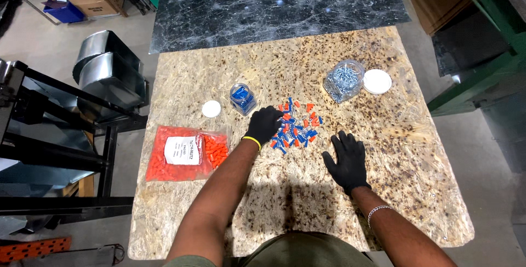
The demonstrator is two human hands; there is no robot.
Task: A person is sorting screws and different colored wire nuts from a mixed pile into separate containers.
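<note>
A loose pile of small blue and orange wire connectors mixed with screws (298, 126) lies in the middle of a chipboard table (383, 152). My left hand (264, 124), in a black glove, rests at the pile's left edge with its fingers curled among the pieces; whether it grips one is hidden. My right hand (346, 160), also gloved in black, lies flat and spread on the board just right of and below the pile, holding nothing.
A small clear jar of blue connectors (243, 98) stands beside its white lid (211, 108). A larger clear jar of screws (343, 80) lies by its white lid (377, 81). A bag of orange connectors (186, 153) sits at left. A dark metal sheet (274, 4) covers the far end.
</note>
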